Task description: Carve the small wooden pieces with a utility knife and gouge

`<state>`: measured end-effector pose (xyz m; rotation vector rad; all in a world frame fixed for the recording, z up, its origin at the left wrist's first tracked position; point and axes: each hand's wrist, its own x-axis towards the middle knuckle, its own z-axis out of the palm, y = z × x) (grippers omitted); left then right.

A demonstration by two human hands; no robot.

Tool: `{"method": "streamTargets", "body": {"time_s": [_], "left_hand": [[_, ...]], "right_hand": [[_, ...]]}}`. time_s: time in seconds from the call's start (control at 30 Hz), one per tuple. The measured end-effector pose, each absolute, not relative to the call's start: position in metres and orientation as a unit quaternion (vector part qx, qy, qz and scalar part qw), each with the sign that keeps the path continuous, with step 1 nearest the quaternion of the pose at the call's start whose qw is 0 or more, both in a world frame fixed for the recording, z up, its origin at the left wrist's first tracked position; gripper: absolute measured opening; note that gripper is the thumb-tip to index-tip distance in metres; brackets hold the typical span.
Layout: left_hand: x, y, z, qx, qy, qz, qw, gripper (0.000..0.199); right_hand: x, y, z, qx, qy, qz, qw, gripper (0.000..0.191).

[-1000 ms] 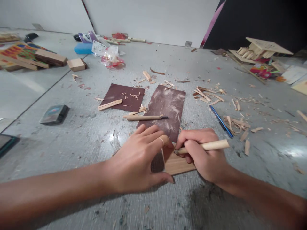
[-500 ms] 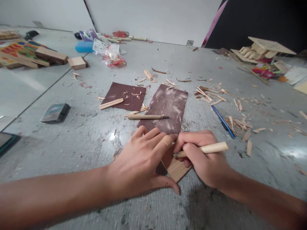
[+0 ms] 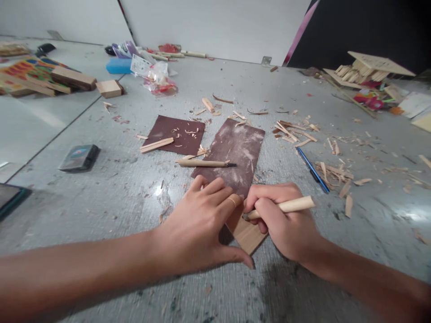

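Note:
A small flat wooden board (image 3: pixel 249 234) lies on the table, partly covered by both hands. My left hand (image 3: pixel 202 224) holds its left side down, fingers bent over the upper part and thumb stretched out by the lower corner. Pinched in my right hand (image 3: pixel 286 224) is a wood-carving tool with a pale round handle (image 3: pixel 298 204), slanting down to the board. Its working tip is mostly hidden by the fingers. Just beyond my hands, a second carving tool (image 3: pixel 205 163) with a dark metal tip rests across a dusty brown sandpaper sheet (image 3: pixel 235 148).
Another sandpaper sheet (image 3: pixel 183 130) bears shavings and thin wooden strips (image 3: pixel 157 145). A blue pen (image 3: pixel 313 170) lies right, beside wood shavings (image 3: pixel 336 172). Left are a small dark-edged box (image 3: pixel 79 158) and wood blocks (image 3: pixel 109 88). Plastic packaging (image 3: pixel 158 76) sits at the back.
My right hand and the carving tool have shifted very slightly left, the handle end a bit higher. The left hand stays on the board, almost unmoved.

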<state>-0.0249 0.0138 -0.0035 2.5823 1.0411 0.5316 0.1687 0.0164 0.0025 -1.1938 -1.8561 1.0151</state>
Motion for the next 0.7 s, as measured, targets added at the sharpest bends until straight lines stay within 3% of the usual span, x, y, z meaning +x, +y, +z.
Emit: {"method": "streamTargets", "body": {"time_s": [0.37, 0.7], "left_hand": [[-0.024, 0.011, -0.007, 0.905, 0.347, 0.199, 0.148, 0.074], [-0.024, 0.015, -0.004, 0.892, 0.371, 0.178, 0.188, 0.071]], "right_hand": [[0.164, 0.014, 0.013, -0.457, -0.805, 0.268, 0.266, 0.03], [0.164, 0.009, 0.013, -0.44, -0.797, 0.286, 0.299, 0.028]]}}
